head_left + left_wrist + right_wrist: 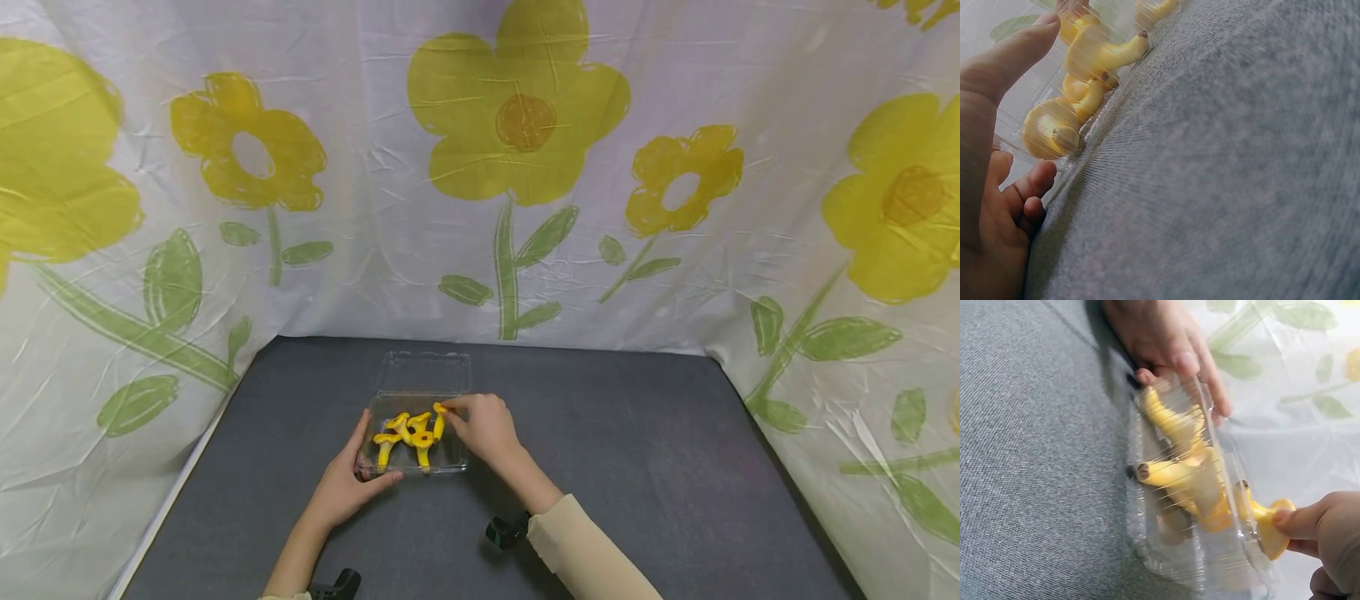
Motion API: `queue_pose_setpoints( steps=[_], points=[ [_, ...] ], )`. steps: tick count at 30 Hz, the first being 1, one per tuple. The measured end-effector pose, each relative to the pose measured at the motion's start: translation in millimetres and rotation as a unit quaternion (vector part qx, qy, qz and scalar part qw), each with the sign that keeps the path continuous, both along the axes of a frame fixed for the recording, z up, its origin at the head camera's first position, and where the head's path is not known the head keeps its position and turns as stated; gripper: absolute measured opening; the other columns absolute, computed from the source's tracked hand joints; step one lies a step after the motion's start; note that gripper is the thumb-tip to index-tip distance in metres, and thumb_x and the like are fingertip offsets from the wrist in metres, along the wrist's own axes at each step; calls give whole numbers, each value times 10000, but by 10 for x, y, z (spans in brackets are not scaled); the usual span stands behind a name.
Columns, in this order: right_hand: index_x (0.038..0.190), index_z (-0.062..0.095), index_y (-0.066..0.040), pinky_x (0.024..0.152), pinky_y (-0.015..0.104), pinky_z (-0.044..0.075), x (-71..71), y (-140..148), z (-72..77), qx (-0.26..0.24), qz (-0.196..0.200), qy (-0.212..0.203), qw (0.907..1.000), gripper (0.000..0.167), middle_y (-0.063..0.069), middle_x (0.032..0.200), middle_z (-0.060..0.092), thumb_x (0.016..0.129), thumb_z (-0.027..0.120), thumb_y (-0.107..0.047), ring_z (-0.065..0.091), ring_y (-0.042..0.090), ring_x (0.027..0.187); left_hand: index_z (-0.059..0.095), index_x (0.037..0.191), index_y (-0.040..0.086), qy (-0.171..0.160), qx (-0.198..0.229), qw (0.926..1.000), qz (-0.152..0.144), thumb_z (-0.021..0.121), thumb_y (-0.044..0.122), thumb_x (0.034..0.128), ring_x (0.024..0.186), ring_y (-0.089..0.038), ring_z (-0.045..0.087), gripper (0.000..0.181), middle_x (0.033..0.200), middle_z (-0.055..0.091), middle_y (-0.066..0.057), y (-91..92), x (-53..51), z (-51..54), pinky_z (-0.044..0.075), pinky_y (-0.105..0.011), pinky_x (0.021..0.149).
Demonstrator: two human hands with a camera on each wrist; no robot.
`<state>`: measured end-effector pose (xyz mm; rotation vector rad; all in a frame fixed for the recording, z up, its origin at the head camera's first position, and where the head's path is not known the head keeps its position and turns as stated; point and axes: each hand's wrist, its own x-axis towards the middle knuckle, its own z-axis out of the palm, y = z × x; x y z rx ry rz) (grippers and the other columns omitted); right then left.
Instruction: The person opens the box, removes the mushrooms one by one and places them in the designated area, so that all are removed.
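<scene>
A clear plastic clamshell box (pixel 453 461) sits on the dark table, its hinged lid (pixel 424 372) laid back on the far side. Inside lie several yellow chanterelle mushrooms (pixel 423 450) with flared caps and dark stem ends. My left hand (pixel 341 487) holds the box at its near left corner, the thumb along the front and the fingers on the left side. Between thumb and fingers, my right hand (pixel 486 427) pinches another chanterelle (pixel 1266 525) by its cap at the box's right side. Its stem points down into the box.
Dark grey cloth covers the table (pixel 637 467). A white curtain (pixel 375 275) with yellow flowers hangs behind and along both sides. Black wrist devices (pixel 506 532) sit at both wrists.
</scene>
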<state>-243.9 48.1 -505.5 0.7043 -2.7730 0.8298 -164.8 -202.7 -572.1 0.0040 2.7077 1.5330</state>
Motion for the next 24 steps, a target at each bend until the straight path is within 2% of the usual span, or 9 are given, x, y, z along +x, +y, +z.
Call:
queue_pose_setpoints(
  steps=[7, 16, 24],
  points=[
    [1113, 859, -170, 396, 172, 207, -6, 34, 37, -602, 30, -116, 9981, 158, 63, 937, 819, 975, 803, -223, 171, 10, 361, 91, 1731, 186, -22, -59, 10000, 19, 931, 408, 824, 699, -153, 465, 1256, 805, 520, -21, -2, -18, -17, 406, -305, 685],
    [1108, 858, -150, 378, 194, 255, -30, 93, 59, -1481, 110, -450, 9879, 155, 101, 789, 793, 982, 795, -214, 193, -29, 313, 87, 1732, 204, -15, -94, 10000, 13, 924, 399, 836, 700, -155, 465, 1241, 810, 524, -26, -1, -12, -24, 404, -308, 688],
    [1116, 856, -163, 391, 212, 293, -56, 156, 80, -1965, 27, -601, 9787, 159, 67, 974, 819, 971, 805, -201, 212, -49, 320, 91, 1732, 197, 17, -72, 10000, 26, 925, 404, 834, 699, -153, 462, 1242, 805, 520, -24, -4, -14, -39, 401, -307, 689]
  ],
)
